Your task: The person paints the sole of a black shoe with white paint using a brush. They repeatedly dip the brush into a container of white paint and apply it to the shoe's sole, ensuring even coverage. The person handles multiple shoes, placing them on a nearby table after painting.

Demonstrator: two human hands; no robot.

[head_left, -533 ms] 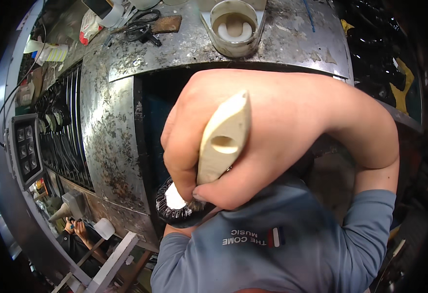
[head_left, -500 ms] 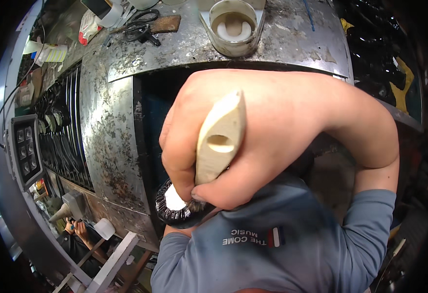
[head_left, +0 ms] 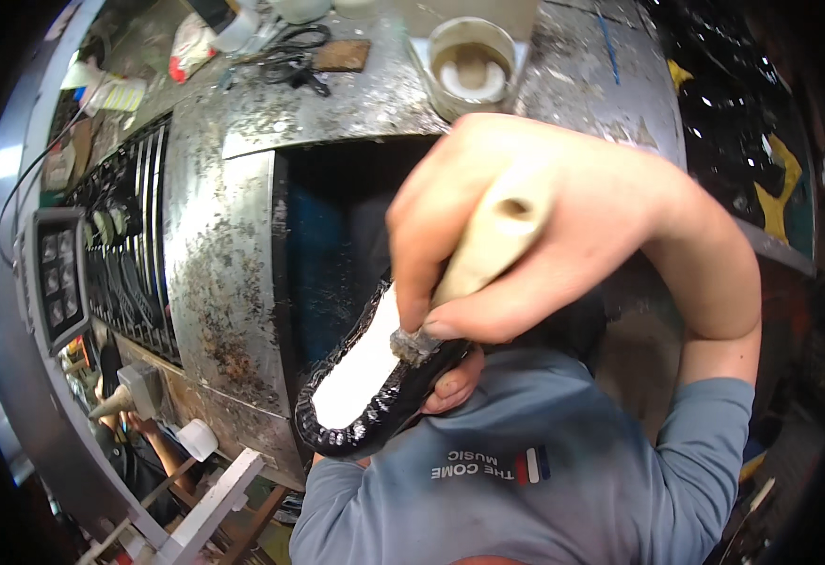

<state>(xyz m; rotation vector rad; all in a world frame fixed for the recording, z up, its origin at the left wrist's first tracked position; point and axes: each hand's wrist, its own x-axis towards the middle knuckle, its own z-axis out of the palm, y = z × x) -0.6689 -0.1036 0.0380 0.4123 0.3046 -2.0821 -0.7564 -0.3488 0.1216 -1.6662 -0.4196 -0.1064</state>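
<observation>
A brush (head_left: 499, 235) with a pale wooden handle, pierced by a hole near its end, is gripped by my right hand (head_left: 563, 202). Its dark, clumped bristles touch the long edge of a black shoe upper (head_left: 337, 439). The shoe's underside faces up, showing a flat white insole board (head_left: 354, 381) ringed by glossy, pleated black material. Below the brush, my left hand (head_left: 457, 382) wraps the shoe's near side; only some fingers show, and the rest is hidden beneath it.
On the stained metal bench (head_left: 210, 254) stands a tub of liquid (head_left: 438, 80). Black scissors (head_left: 290, 52) and a brown block (head_left: 342, 56) lie to its left. A rack (head_left: 135, 254) is farther left, near a lamp (head_left: 57, 278). Another person's arm (head_left: 163, 447) shows at lower left.
My right hand and the brush have shifted right, and the brush leans over more. Much more of the shoe's white underside now shows, and my left fingers have come into view.
</observation>
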